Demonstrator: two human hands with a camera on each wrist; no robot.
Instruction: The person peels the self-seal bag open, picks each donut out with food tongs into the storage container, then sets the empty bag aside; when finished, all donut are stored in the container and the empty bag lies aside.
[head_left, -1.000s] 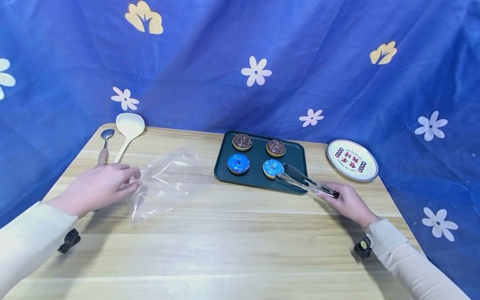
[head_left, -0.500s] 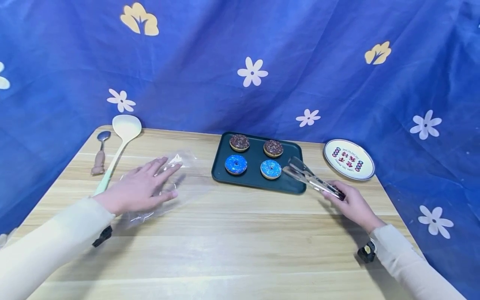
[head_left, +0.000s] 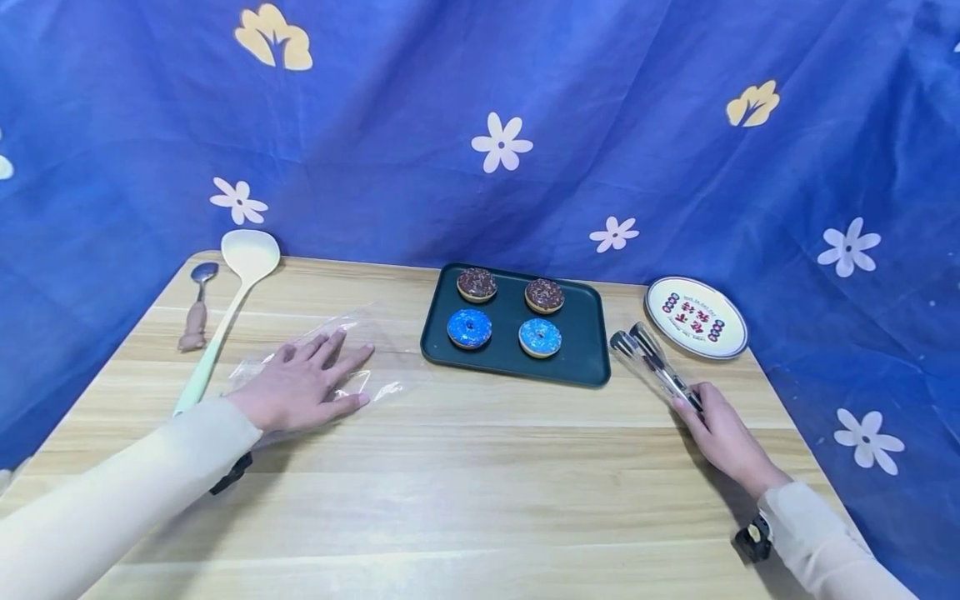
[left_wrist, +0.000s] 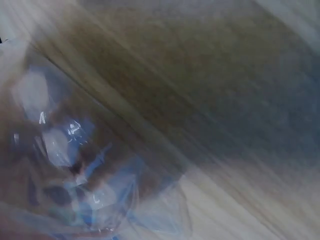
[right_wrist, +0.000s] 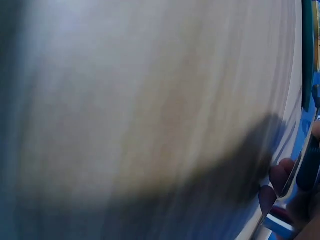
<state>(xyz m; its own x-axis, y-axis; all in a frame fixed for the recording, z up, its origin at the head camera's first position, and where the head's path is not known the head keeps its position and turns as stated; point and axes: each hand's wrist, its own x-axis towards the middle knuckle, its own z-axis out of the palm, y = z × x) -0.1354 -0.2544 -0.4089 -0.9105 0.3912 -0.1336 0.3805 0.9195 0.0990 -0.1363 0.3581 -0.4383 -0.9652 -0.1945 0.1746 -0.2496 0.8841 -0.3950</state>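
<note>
My left hand point(head_left: 303, 387) lies with spread fingers over a clear plastic bag point(head_left: 382, 375) on the table's left half. The same crinkled bag point(left_wrist: 75, 165) fills the lower left of the left wrist view. In my right hand point(head_left: 723, 433) is a pair of tongs point(head_left: 660, 364), gripped near the handle end. Their tips point toward the gap between a dark green tray point(head_left: 510, 362) and a round plate point(head_left: 660, 325), with nothing between them. On the tray sit two chocolate donuts point(head_left: 477, 284) behind a blue donut point(head_left: 469, 328) and a light blue donut point(head_left: 540, 337).
A white ladle point(head_left: 251, 254) with a pale green handle lies at the left, beside a small spoon point(head_left: 197, 321) with a brown handle. Behind the wooden table point(head_left: 480, 500) hangs a blue flowered cloth point(head_left: 390, 125).
My left hand has moved right from the bag's left edge and spread flat over it. The tongs have drawn away from the light blue donut, to the right and off the tray.
</note>
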